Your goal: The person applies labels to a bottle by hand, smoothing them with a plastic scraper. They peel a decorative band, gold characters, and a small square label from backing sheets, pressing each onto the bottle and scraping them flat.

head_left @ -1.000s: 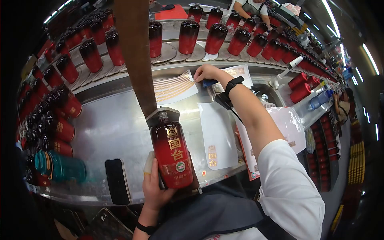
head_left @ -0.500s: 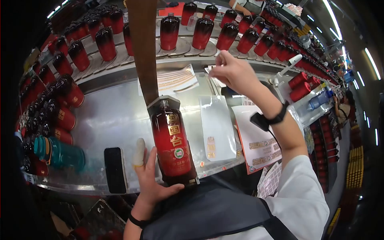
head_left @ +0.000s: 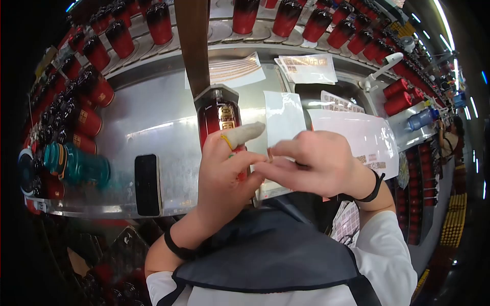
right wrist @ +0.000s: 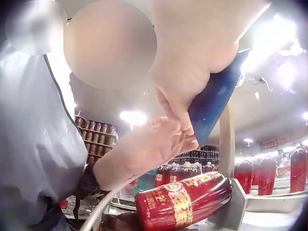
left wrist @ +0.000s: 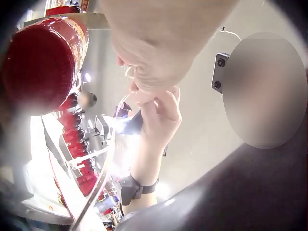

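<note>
A red and black bottle with gold characters [head_left: 226, 113] lies in a holder on the metal bench, partly covered by the hands in the head view. Over it, the left hand [head_left: 224, 173] brings thumb and fingertips together on a small thin strip [right wrist: 178, 144]; a pale cover sheathes one extended finger. The right hand [head_left: 311, 163] meets these fingertips with its own bent fingers, and the right wrist view shows a blue card [right wrist: 211, 103] held in it. The bottle's base [left wrist: 38, 67] fills the upper left of the left wrist view.
Label sheets [head_left: 237, 71] and white sheets [head_left: 283, 117] lie behind and right of the bottle. A phone [head_left: 147, 184] and teal flask [head_left: 79, 164] are at left. Red bottles [head_left: 245, 15] line the conveyor; a brown post [head_left: 193, 46] rises behind the holder.
The right hand has come back from the far sheets to the left hand. The left hand has risen from beside the bottle to over it, and its fingers have closed together.
</note>
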`<state>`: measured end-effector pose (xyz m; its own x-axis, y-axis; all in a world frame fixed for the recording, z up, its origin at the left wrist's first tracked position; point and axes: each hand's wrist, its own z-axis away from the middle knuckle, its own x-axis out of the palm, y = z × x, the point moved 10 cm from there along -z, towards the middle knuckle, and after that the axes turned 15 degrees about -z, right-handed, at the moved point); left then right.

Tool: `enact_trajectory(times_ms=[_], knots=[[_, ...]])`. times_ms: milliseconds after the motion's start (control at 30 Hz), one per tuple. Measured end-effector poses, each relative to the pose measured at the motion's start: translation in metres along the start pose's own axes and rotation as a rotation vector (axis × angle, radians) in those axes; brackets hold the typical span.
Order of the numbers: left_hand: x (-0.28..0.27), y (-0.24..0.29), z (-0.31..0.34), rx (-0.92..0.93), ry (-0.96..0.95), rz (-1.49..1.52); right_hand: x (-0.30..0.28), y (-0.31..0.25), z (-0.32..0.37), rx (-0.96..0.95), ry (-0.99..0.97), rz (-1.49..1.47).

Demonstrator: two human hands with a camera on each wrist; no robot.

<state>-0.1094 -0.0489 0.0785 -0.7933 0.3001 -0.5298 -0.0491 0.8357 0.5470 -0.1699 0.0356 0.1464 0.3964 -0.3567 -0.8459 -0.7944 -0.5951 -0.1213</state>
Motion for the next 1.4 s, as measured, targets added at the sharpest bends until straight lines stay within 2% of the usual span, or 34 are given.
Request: enact_trajectory(times_ms=[33,67,100,167,233,300,433,500,533,567,633,700,800,867,967,1067,1400], knots=[[0.001,-0.005,0.003,-0.052,-0.027,0.045,0.001,0.006,0.001,0.066,0.021,-0.059],[0.001,-0.010,0.005,-0.105,-0.051,0.088,0.002,0.021,0.007,0.262,0.004,-0.114],[-0.002,-0.012,0.006,-0.119,-0.057,0.084,0.009,0.019,0.009,0.264,0.002,-0.129],[-0.016,-0.019,0.011,-0.144,0.019,0.027,0.027,0.061,0.041,0.759,0.363,-0.796],[-0.016,-0.030,0.018,-0.206,0.012,0.120,0.072,0.054,0.042,0.879,0.286,-1.213],[-0.022,-0.031,0.020,-0.195,0.046,0.164,0.102,0.042,0.042,0.943,0.305,-1.418],[-0.027,-0.050,0.038,-0.296,0.045,0.357,0.107,0.040,0.048,1.058,0.167,-1.377],[-0.031,-0.056,0.053,-0.344,-0.024,0.342,0.100,0.041,0.053,1.047,0.164,-1.226],[-0.031,-0.059,0.061,-0.375,-0.072,0.307,0.099,0.041,0.054,0.959,0.159,-1.145],[-0.030,-0.061,0.068,-0.402,-0.117,0.272,0.100,0.041,0.058,0.974,0.161,-1.153],[-0.028,-0.064,0.079,-0.408,-0.156,0.225,0.110,0.040,0.068,1.097,0.038,-1.116],[-0.023,-0.070,0.091,-0.404,-0.200,0.100,0.119,0.043,0.074,1.105,0.062,-1.108],[-0.019,-0.078,0.099,-0.444,-0.193,0.064,0.140,0.046,0.090,1.194,0.066,-1.173],[-0.013,-0.085,0.102,-0.475,-0.183,0.106,0.143,0.051,0.094,1.152,0.169,-1.190],[-0.009,-0.091,0.105,-0.515,-0.176,0.169,0.143,0.054,0.096,1.106,0.210,-1.153],[-0.006,-0.092,0.105,-0.525,-0.175,0.213,0.147,0.053,0.102,1.169,0.203,-1.191],[-0.004,-0.092,0.107,-0.540,-0.192,0.252,0.152,0.053,0.104,1.187,0.223,-1.245]])
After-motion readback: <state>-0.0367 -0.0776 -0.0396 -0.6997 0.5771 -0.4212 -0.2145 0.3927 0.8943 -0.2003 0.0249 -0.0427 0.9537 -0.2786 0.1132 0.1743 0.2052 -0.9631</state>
